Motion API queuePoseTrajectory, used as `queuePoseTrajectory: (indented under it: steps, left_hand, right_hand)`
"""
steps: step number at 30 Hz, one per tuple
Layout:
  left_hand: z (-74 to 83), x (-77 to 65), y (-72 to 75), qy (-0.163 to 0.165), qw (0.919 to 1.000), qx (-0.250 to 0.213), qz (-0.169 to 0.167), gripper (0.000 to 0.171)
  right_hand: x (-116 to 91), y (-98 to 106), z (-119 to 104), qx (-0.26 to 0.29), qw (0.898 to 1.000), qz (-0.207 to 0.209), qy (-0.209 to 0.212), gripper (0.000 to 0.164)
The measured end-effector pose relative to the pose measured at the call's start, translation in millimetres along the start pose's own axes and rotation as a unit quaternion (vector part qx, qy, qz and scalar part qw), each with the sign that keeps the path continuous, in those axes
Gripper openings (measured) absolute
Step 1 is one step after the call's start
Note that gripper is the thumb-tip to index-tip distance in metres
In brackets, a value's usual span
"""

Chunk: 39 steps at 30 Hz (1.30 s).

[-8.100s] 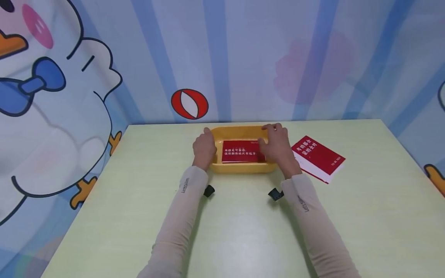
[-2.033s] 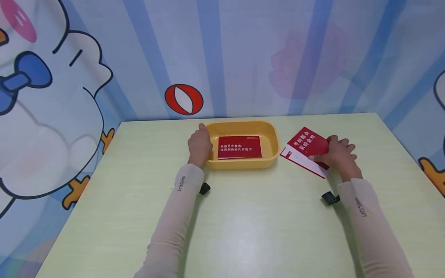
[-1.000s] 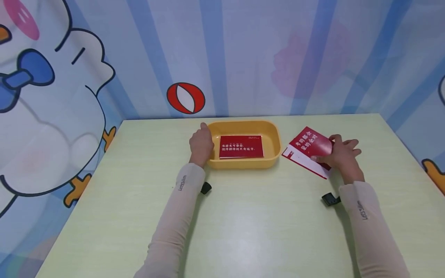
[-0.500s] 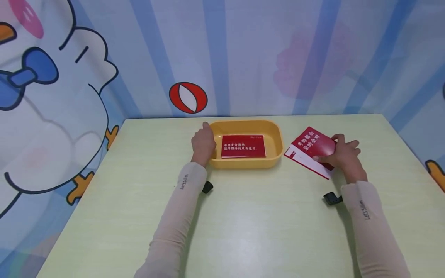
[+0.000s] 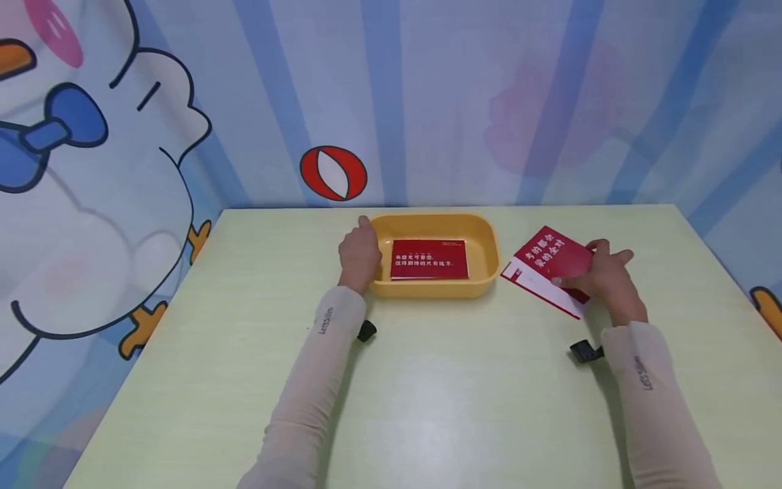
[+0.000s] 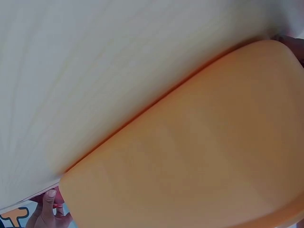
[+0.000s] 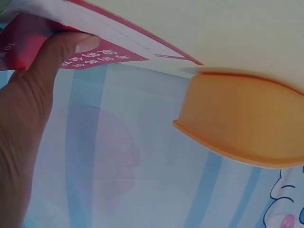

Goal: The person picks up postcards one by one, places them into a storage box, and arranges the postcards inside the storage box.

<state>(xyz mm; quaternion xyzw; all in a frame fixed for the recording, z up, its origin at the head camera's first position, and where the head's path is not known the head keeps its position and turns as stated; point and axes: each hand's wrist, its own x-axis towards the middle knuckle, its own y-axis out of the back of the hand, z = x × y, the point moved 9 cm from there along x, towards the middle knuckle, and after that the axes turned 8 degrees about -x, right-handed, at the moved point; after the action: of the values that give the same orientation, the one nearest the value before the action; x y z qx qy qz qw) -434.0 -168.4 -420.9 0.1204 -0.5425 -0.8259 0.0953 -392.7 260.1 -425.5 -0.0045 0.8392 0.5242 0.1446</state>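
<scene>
Sleeves: pale, close-fitting long sleeves (image 5: 308, 387) with dark lettering cover both forearms, which reach over the smooth, pale yellow-green tabletop (image 5: 452, 394).
Wrist fittings: small black fittings (image 5: 367, 331) show, one beside each cuff.
Right hand: the right hand (image 5: 613, 282) holds the red paper booklet with white lettering (image 5: 554, 252) at its right end, thumb across the cover; the fingertips behind it are hidden.
White sheet: a white, red-edged sheet (image 5: 542, 288) shows along the booklet's near side, slanting toward the tray. Page or separate card — cannot be told.
Booklet at right: position is right of the tray, just beside it, not inside. Whether it is lifted fully off the tabletop is not clear.
Left hand: the left hand (image 5: 359, 255) is curled at the left end of the oblong yellow plastic tray (image 5: 430, 291), gripping it; finger detail is mostly out of sight.
Tray contents: a flat red rectangular booklet (image 5: 430, 259) lies inside.
Step in hand: judged to be taking hold of the outside booklet while the tray is steadied.
Next move: judged to call for a secure pinch on cover and sheet together — loose layers could slip apart.
Backdrop: a blue-striped printed backdrop (image 5: 440, 102) stands behind.
</scene>
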Motion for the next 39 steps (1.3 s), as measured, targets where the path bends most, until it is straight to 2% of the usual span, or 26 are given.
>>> queuePoseTrajectory:
  steps: [17, 28, 39]
  left_hand:
    - [2.4, -4.0, 2.9, -0.001, 1.0, 0.002, -0.004, 0.042]
    - [2.6, -7.4, 3.6, 0.001, 1.0, 0.001, -0.008, 0.046]
    - [2.4, -7.1, 3.9, 0.0, 1.0, 0.003, -0.003, 0.043]
  right_hand:
    - [6.0, -0.2, -0.8, -0.01, 1.0, -0.008, 0.011, 0.103]
    - [5.0, 0.5, -2.8, 0.006, 1.0, -0.01, 0.011, 0.103]
    - [3.3, -1.3, -6.9, 0.019, 0.999, -0.016, 0.025, 0.102]
